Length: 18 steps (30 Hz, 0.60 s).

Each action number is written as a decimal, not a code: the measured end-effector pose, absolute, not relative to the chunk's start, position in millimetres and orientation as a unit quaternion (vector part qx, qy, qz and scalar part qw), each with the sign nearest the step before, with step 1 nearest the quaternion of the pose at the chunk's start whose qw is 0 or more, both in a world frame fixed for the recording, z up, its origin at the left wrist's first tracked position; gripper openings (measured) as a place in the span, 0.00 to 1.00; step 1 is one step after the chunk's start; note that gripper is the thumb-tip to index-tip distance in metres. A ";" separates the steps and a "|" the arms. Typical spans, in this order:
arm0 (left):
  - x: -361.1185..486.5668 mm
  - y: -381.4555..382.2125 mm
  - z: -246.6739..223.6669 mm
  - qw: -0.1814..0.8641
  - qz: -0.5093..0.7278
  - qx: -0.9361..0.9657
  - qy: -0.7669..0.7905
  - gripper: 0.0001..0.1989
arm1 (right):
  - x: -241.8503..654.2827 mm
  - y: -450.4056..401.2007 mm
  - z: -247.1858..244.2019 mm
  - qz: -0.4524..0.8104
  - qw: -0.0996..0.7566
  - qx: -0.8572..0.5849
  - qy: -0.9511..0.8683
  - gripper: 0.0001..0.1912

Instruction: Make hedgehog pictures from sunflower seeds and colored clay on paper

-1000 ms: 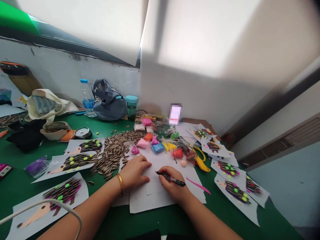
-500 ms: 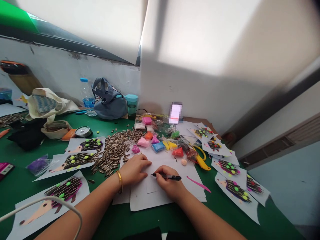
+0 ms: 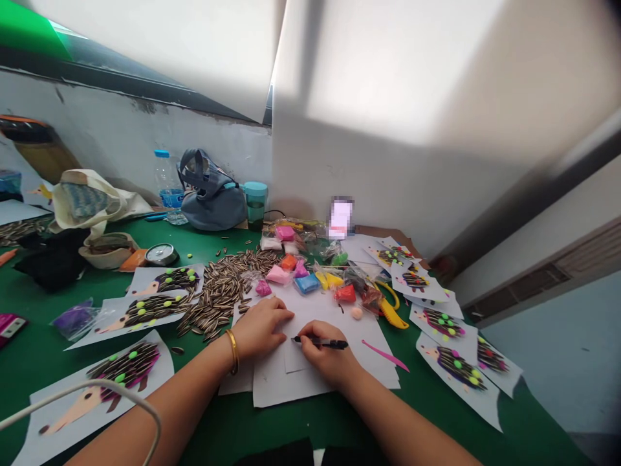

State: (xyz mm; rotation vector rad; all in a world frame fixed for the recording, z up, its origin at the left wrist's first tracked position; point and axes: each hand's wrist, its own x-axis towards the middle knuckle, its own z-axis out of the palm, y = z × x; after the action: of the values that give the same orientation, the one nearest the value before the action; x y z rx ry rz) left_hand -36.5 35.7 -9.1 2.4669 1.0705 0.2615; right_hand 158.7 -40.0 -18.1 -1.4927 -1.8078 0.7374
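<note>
Right hand [image 3: 327, 359] has fingers curled tight around a black pen [image 3: 326, 343], gripped near its tip. Pen lies slanted low, tip pointing left toward the left thumb, over a small white sheet [image 3: 294, 362] in the middle of the work area; can't tell if the tip touches. Left hand [image 3: 264, 330] rests palm down on the papers, fingers loosely spread and a bit bent, thumb apart, gripping nothing visible, at the small sheet's left side. Gold bracelet [image 3: 233, 353] on left wrist. Small sheet sits on larger white paper [image 3: 276, 391], on a green table [image 3: 208, 427].

Pile of striped seeds [image 3: 223, 291] just beyond the left hand, to its left. Bags of colored clay [image 3: 307, 283] past both hands. Pale clay ball [image 3: 357, 313] and pink plastic tool [image 3: 385, 356] on the right hand's right side. Hedgehog pictures with seed spines lie both sides: left group [image 3: 104, 382], right group [image 3: 458, 370], the latter partly overlapping. Farther back: blue bag [image 3: 213, 207], teal-lidded cup [image 3: 255, 207], water bottle [image 3: 169, 195]. White cable [image 3: 145, 414] crosses lower left.
</note>
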 end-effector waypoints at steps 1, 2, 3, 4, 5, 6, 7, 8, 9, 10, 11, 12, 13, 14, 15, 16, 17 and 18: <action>-36.4 35.7 -8.9 0.218 0.094 0.891 0.387 0.24 | 158.9 -40.0 -18.2 0.282 0.337 -0.572 -0.693 0.07; -36.2 35.6 -8.7 0.218 0.093 0.891 0.387 0.24 | 159.2 -40.0 -18.3 0.280 0.339 -0.572 -0.692 0.07; -36.0 35.5 -8.3 0.218 0.092 0.891 0.388 0.23 | 159.5 -40.0 -18.3 0.276 0.340 -0.574 -0.691 0.07; -35.7 35.3 -7.8 0.218 0.092 0.891 0.388 0.23 | 159.9 -39.9 -18.2 0.272 0.342 -0.577 -0.690 0.07; -35.6 35.0 -7.3 0.217 0.092 0.891 0.389 0.23 | 160.3 -39.8 -18.1 0.266 0.343 -0.579 -0.690 0.07; -35.4 34.8 -6.8 0.217 0.091 0.891 0.389 0.23 | 160.7 -39.6 -18.1 0.262 0.346 -0.581 -0.689 0.07; -35.3 34.6 -6.5 0.217 0.091 0.891 0.389 0.23 | 161.1 -39.4 -18.1 0.259 0.349 -0.582 -0.687 0.07; -35.3 34.5 -6.2 0.216 0.090 0.891 0.389 0.23 | 161.6 -39.2 -18.2 0.259 0.352 -0.584 -0.685 0.07; -35.3 34.5 -6.1 0.217 0.090 0.891 0.390 0.23 | 162.1 -39.0 -18.4 0.259 0.355 -0.584 -0.682 0.07; -35.4 34.5 -6.2 0.217 0.089 0.891 0.390 0.23 | 162.5 -38.8 -18.7 0.259 0.358 -0.586 -0.680 0.07; -35.5 34.6 -6.3 0.218 0.089 0.890 0.390 0.24 | 163.1 -38.6 -18.9 0.257 0.360 -0.587 -0.678 0.07; -35.5 34.7 -6.5 0.218 0.090 0.890 0.390 0.24 | 163.6 -38.5 -19.0 0.255 0.361 -0.588 -0.677 0.07; -35.6 34.8 -6.7 0.218 0.089 0.890 0.390 0.24 | 164.2 -38.4 -19.0 0.252 0.361 -0.590 -0.677 0.07; -35.6 34.9 -6.8 0.218 0.089 0.890 0.391 0.24 | 164.7 -38.4 -18.7 0.250 0.361 -0.591 -0.677 0.07; -35.5 35.0 -6.9 0.218 0.088 0.890 0.391 0.24 | 165.1 -38.6 -18.3 0.249 0.362 -0.592 -0.676 0.07; -35.5 34.9 -6.9 0.217 0.088 0.890 0.391 0.24 | 165.5 -38.9 -17.7 0.250 0.364 -0.591 -0.675 0.07; -35.4 34.9 -6.8 0.216 0.087 0.890 0.391 0.24 | 165.6 -39.4 -17.1 0.251 0.367 -0.589 -0.675 0.07; -35.3 34.8 -6.7 0.215 0.086 0.890 0.393 0.24 | 165.5 -40.2 -16.4 0.251 0.372 -0.585 -0.676 0.07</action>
State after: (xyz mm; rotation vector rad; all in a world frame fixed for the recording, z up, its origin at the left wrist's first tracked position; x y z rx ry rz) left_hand -35.3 34.8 -6.7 2.4685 1.0885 0.2389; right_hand 165.5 -40.2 -16.4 -1.4997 -1.7321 0.6441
